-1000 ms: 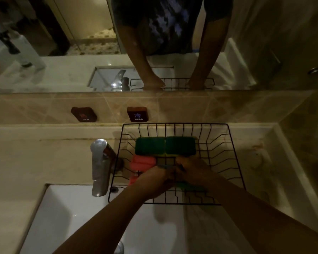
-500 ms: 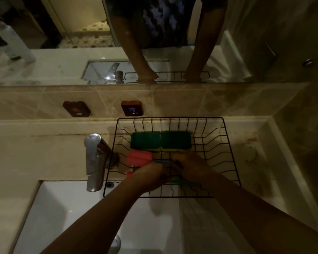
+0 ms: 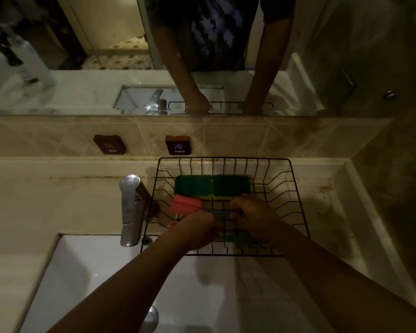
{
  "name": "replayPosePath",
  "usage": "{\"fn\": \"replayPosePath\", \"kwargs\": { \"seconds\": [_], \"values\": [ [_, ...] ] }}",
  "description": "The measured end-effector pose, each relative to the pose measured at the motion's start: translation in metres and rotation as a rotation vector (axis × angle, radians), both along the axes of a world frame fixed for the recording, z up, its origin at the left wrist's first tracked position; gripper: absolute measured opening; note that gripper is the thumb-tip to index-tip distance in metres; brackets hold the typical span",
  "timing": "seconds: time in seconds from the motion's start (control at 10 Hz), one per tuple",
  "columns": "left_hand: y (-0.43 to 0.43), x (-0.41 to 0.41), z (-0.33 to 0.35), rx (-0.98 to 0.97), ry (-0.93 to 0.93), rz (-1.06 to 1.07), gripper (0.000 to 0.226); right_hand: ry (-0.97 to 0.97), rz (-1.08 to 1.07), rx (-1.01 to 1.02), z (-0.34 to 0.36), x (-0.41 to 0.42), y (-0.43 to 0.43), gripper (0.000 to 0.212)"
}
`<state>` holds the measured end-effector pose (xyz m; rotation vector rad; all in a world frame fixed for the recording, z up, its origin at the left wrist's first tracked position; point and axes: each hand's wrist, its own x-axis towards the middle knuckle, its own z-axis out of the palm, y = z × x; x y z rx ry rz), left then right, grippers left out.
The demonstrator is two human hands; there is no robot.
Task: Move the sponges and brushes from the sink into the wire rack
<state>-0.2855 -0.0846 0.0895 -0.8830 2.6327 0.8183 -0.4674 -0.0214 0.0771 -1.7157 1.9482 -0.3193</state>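
A black wire rack [image 3: 294, 203] sits on the counter behind the white sink [image 3: 101, 280]. Two green sponges [image 3: 211, 187] lie side by side at its back. A pink sponge [image 3: 184, 203] rests in front of them on the left. Both hands are inside the rack. My left hand [image 3: 198, 230] and my right hand [image 3: 251, 212] both close on a thin blue-handled brush [image 3: 217, 211] that spans between them. A green and yellow piece [image 3: 240, 240] shows low in the rack, under my right hand.
A chrome faucet [image 3: 131, 207] stands left of the rack, over the sink. Hot and cold markers [image 3: 178, 145] are on the tiled backsplash. A mirror [image 3: 82, 44] above reflects the person's arms. A drain plug [image 3: 151, 317] shows at the sink's bottom.
The view has shifted slightly. Both hands stay together in the rack's front half, and the thin blue brush between them is now more visible.
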Motion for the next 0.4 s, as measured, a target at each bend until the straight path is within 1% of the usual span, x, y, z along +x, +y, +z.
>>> {"fn": "replayPosePath", "kwargs": {
  "seconds": [0.1, 0.2, 0.3, 0.4],
  "values": [
    [0.003, 0.005, 0.009, -0.014, 0.028, 0.002, 0.018, 0.003, -0.017, 0.022, 0.009, 0.001, 0.000, 0.012],
    [0.008, 0.013, 0.021, -0.064, 0.070, -0.030, 0.020, 0.005, -0.034, -0.023, 0.016, 0.011, 0.008, 0.009],
    [0.013, 0.025, 0.039, -0.127, 0.066, 0.086, 0.025, 0.017, -0.068, -0.073, 0.026, 0.021, 0.021, 0.007],
    [0.018, 0.042, 0.050, -0.096, 0.107, 0.213, 0.030, -0.032, -0.056, -0.110, 0.040, 0.041, 0.032, 0.009]
  ]
}}
